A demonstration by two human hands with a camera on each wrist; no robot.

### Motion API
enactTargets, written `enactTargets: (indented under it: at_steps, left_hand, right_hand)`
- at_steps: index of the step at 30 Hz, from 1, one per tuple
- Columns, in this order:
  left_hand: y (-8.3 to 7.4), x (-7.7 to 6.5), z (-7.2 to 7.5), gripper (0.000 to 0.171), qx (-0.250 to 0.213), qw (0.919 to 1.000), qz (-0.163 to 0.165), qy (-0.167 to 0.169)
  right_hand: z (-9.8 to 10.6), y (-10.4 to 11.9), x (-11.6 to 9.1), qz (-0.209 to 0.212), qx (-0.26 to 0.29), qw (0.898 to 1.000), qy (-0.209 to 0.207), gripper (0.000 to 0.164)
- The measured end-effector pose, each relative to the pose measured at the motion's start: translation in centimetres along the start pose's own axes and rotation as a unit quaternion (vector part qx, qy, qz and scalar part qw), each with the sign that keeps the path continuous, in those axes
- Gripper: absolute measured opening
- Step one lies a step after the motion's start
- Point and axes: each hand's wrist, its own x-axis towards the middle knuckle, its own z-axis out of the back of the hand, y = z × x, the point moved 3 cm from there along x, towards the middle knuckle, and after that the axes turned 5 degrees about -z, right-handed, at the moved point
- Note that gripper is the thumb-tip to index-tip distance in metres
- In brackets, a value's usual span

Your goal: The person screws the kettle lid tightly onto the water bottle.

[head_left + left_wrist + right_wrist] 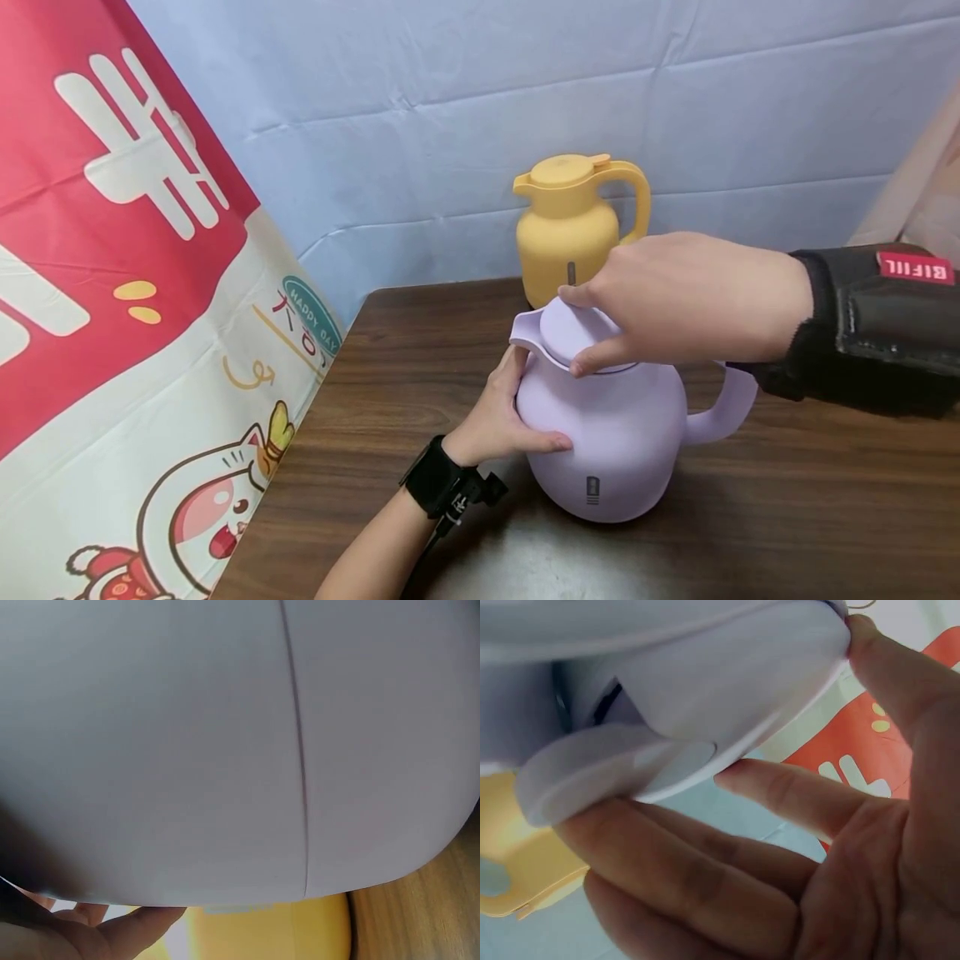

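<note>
A lilac thermos jug stands upright on the table, spout to the left and handle to the right. My left hand holds its body from the left, thumb across the front and the other fingers round the far side. In the left wrist view the jug's smooth wall fills most of the picture, with fingers at its edge. My right hand grips the lid from above. In the right wrist view the thumb and fingertips press the lid's rim and its lever.
Behind the lilac jug is a yellow thermos jug, close to the pale blue cloth backdrop. A printed red and white cloth hangs along the left side of the dark wooden table.
</note>
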Motion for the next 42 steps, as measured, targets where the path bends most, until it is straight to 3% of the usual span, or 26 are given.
enactTargets:
  at_steps: [4,8,11,15,22,28,33,39,42]
  left_hand:
    - [-0.1,-0.1,0.0,0.111,0.002,1.0000,-0.004,-0.002]
    - [0.0,-0.2,-0.1,0.109,0.012,0.9999,-0.011,-0.002]
    - [0.0,-0.2,-0.3,0.109,0.014,0.9998,-0.015,0.000]
    - [0.1,-0.1,-0.4,0.109,0.006,0.9998,-0.020,0.002]
    - [0.1,-0.2,-0.5,0.108,0.007,0.9998,-0.020,-0.004]
    - [0.0,-0.8,-0.7,0.101,0.010,0.9997,-0.013,-0.015]
    - [-0.3,-1.6,-1.2,0.100,0.001,0.9996,0.024,-0.017]
    - [-0.8,-3.0,-1.5,0.106,-0.013,0.9964,0.083,-0.011]
    - [-1.3,-3.5,-1.6,0.105,0.000,0.9952,0.097,-0.006]
  right_hand:
    - [-0.6,0.2,-0.5,-0.015,-0.011,0.999,-0.026,0.040]
    - [-2.5,0.8,-1.9,-0.001,-0.034,0.992,-0.118,0.061]
    - [-4.2,1.0,-3.0,0.021,-0.024,0.981,-0.191,0.065]
    - [-5.6,0.9,-4.1,0.034,0.016,0.970,-0.241,0.062]
    - [-7.4,0.7,-5.6,0.004,0.037,0.937,-0.348,0.066]
    - [-8.7,0.8,-6.7,-0.049,0.057,0.918,-0.390,0.072]
    - [-9.8,1.4,-7.8,-0.083,0.081,0.900,-0.421,0.075]
    - [-11.4,2.7,-8.8,-0.084,0.112,0.882,-0.449,0.074]
    - [-12.0,3.3,-9.2,-0.077,0.118,0.881,-0.451,0.070]
